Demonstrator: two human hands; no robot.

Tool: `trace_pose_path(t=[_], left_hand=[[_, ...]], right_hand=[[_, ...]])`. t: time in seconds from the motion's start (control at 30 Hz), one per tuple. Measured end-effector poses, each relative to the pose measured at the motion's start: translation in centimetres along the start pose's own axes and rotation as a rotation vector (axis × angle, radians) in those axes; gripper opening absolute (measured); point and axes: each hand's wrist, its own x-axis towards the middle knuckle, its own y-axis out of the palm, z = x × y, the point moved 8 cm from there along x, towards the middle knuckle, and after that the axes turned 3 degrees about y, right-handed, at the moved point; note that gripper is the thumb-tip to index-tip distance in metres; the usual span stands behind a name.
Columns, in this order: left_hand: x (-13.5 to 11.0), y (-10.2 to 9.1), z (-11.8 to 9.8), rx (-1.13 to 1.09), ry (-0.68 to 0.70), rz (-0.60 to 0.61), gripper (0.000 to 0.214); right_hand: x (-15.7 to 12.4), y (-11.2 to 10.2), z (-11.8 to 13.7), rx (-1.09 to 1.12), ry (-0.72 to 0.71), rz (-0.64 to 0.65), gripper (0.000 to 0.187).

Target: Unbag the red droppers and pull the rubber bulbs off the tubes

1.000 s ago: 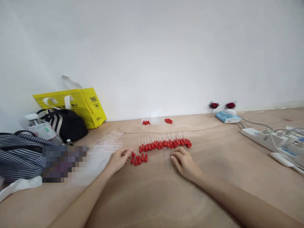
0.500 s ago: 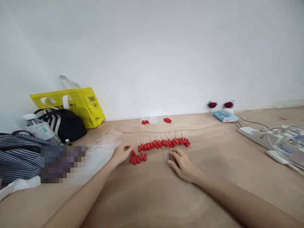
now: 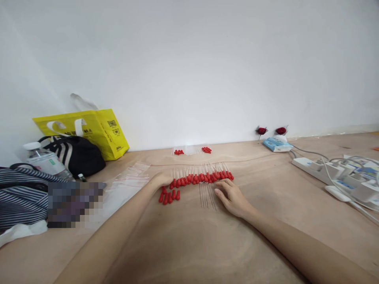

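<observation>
A row of glass droppers with red rubber bulbs (image 3: 201, 178) lies across the table, bulbs towards me and thin tubes pointing at the wall. At the row's left end is my left hand (image 3: 161, 180), back of the hand up, its fingertips hard to make out. Loose red bulbs (image 3: 169, 196) lie just below that hand. My right hand (image 3: 232, 196) rests with fingers bent and apart, thumb beside several bare glass tubes (image 3: 207, 195) lying side by side. I see nothing held in it.
Clear zip bags (image 3: 130, 177) lie to the left, near a yellow bag (image 3: 109, 134), a black bag (image 3: 81, 156) and a bottle (image 3: 49, 161). By the wall are two bags with red bulbs (image 3: 206, 150). A power strip (image 3: 314, 169) with cables stands right.
My left hand has moved away from the loose bulbs, forward and right to the row's left end. My right hand has shifted slightly right, off the bare tubes. The view has turned a little.
</observation>
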Motion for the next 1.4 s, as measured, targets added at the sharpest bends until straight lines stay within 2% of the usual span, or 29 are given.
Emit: trace_pose_path(t=[0.1,0.17,0.3,0.37,0.47,0.6,0.7,0.8,0.93,1.03,1.2,1.4], left_hand=[[-0.4,-0.4,0.1,-0.008,-0.012,0.005,0.021],[-0.9,-1.6,0.3,-0.015,-0.005,-0.038,0.024],[-3.4,-4.7,0.0,-0.028,0.103,-0.203,0.031],[-5.5,-5.1,-0.7,-0.044,0.197,-0.292,0.029],[-8.9,-3.5,-2.0,-0.06,0.343,-0.375,0.019],[-12.6,0.6,-5.0,0.022,0.74,-0.449,0.017],[-13.6,2.6,-6.2,0.119,0.893,-0.514,0.014],[-13.9,3.4,-7.0,0.176,0.963,-0.56,0.015],[-14.3,3.1,-7.2,0.156,0.979,-0.618,0.017],[-14.5,3.0,-7.2,0.171,1.02,-0.633,0.016],[-15.1,3.5,-7.5,0.221,1.13,-0.647,0.018],[-15.3,3.7,-7.7,0.225,1.165,-0.657,0.02]], right_hand=[[-0.1,0.0,0.1,-0.016,-0.011,-0.005,0.019],[-0.1,0.1,0.1,-0.042,-0.014,-0.009,0.018],[-0.1,0.0,0.1,-0.078,-0.044,-0.037,0.015],[-0.2,-0.1,0.4,-0.082,-0.091,-0.059,0.015],[-0.5,-0.7,1.4,-0.089,-0.171,-0.128,0.021],[-0.8,-1.4,3.4,-0.124,-0.274,-0.251,0.044],[-0.6,-0.5,5.1,-0.196,-0.363,-0.195,0.051],[-0.2,1.1,6.1,-0.233,-0.433,-0.098,0.037],[-0.1,2.1,6.8,-0.207,-0.485,-0.02,0.019],[-0.2,2.2,6.7,-0.208,-0.466,0.016,0.019],[-0.6,1.7,6.7,-0.182,-0.441,0.001,0.023],[-0.9,1.5,7.3,-0.14,-0.474,-0.028,0.025]])
